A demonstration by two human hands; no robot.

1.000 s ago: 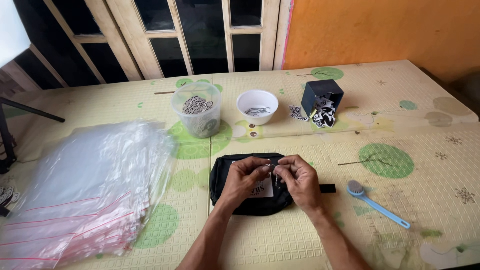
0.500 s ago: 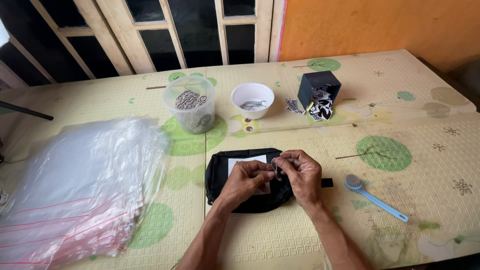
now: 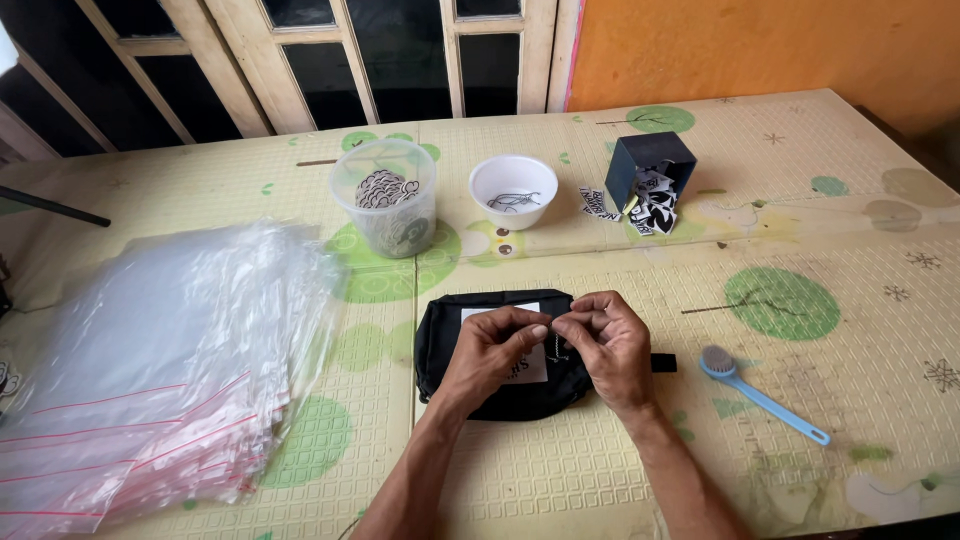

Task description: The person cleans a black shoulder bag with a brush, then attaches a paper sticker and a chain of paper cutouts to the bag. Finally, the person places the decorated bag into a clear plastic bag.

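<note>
Head view, hands: left hand (image 3: pixel 492 352) and right hand (image 3: pixel 607 345) meet fingertip to fingertip over the pouch (image 3: pixel 500 350), pinching a small chain (image 3: pixel 553 347) between them; each hand is closed on the chain, which hangs short below the fingers
Head view, pouch: black, flat on the mat (image 3: pixel 800 400) near the middle of the front edge, a white card (image 3: pixel 510 345) on top; it seems to serve as a dark work pad under the small metal piece
Head view, supplies: a clear tub (image 3: pixel 386 210) of metal bits, a white bowl (image 3: pixel 513 190) with a few thin wire pieces and a dark box (image 3: pixel 650 175) spilling black-and-white tags (image 3: pixel 652 212) stand in a row toward the back edge, within an easy reach of both hands
Head view, bags: a heap of clear zip bags (image 3: pixel 160 370) with red strips covers the left side, out to the front left corner, kept off the working spot
Head view, brush: a light blue brush (image 3: pixel 760 395) lies just right of the right hand, handle pointing to the front right corner
Head view, backdrop: window frames (image 3: pixel 330 60) and an orange wall (image 3: pixel 760 50) behind the back edge
</note>
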